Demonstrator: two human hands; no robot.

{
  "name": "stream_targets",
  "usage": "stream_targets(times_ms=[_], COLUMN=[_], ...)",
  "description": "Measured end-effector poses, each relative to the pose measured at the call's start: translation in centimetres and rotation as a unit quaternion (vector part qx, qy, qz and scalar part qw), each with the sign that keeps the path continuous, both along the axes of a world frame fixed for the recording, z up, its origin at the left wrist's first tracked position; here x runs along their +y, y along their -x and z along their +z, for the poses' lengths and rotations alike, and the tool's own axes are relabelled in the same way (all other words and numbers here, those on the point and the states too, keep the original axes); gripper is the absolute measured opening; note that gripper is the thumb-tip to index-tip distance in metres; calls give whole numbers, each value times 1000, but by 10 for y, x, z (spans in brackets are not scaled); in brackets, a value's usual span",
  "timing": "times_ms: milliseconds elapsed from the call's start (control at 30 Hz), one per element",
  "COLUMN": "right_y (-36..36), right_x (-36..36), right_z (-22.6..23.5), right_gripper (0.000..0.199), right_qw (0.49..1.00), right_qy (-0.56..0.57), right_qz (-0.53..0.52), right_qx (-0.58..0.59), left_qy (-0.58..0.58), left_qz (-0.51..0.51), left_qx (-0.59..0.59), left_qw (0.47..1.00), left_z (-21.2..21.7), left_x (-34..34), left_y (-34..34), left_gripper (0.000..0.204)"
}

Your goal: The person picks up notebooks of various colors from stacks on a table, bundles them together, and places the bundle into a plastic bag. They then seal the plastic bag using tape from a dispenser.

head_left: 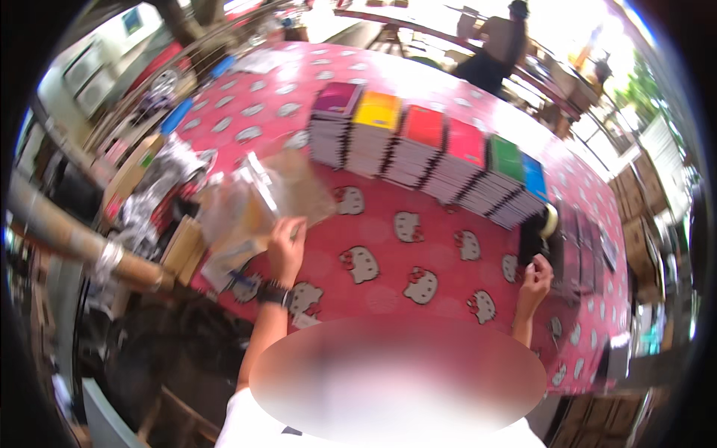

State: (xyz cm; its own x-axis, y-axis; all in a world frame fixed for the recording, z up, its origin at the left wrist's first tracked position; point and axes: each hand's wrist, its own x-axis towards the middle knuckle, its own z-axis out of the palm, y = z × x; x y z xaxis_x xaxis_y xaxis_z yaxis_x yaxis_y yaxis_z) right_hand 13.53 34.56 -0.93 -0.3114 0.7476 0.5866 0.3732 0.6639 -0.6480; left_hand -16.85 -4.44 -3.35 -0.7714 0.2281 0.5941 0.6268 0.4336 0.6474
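Observation:
My left hand (286, 245), with a dark band on its wrist, is over the near edge of a heap of clear plastic bags (243, 205). Its fingers are loosely bent and somewhat blurred, with nothing seen in them. At the right, my right hand (535, 282) hovers with its fingers slightly curled and apart, holding nothing visible. Just beyond it stands a black tape dispenser (532, 237) with a pale roll of tape (550, 221). Across the table runs a row of notebook stacks, with purple (336, 101), yellow (376, 112), red, pink, green and blue (533, 178) covers.
A pink table cover (381, 284) with white cat heads lies under everything. Dark wrapped stacks (581, 250) stand at the right edge. Crumpled plastic and a cardboard box (184, 249) sit at the left. Cartons (641, 190) are piled at the right; a person (499, 48) is at the back.

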Motion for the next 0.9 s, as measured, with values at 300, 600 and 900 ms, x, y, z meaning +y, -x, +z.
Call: stream_targets(times_ms=[300,600,900], right_y=[96,81,83], right_x=[-191,-188,-193], right_z=[-26,-32,-25], right_gripper=[22,16,16], right_qw=[846,834,818], right_qy=[135,207,311], right_qz=[491,474,456], right_qx=[-157,-194,-160], left_qy=[72,203,-339], left_qz=[82,185,99], left_qx=[-187,-167,-179], left_qw=[976,947,918], left_z=[-44,-46,-17], left_x=[13,31,2], left_y=[70,108,101], left_gripper=[25,25,13])
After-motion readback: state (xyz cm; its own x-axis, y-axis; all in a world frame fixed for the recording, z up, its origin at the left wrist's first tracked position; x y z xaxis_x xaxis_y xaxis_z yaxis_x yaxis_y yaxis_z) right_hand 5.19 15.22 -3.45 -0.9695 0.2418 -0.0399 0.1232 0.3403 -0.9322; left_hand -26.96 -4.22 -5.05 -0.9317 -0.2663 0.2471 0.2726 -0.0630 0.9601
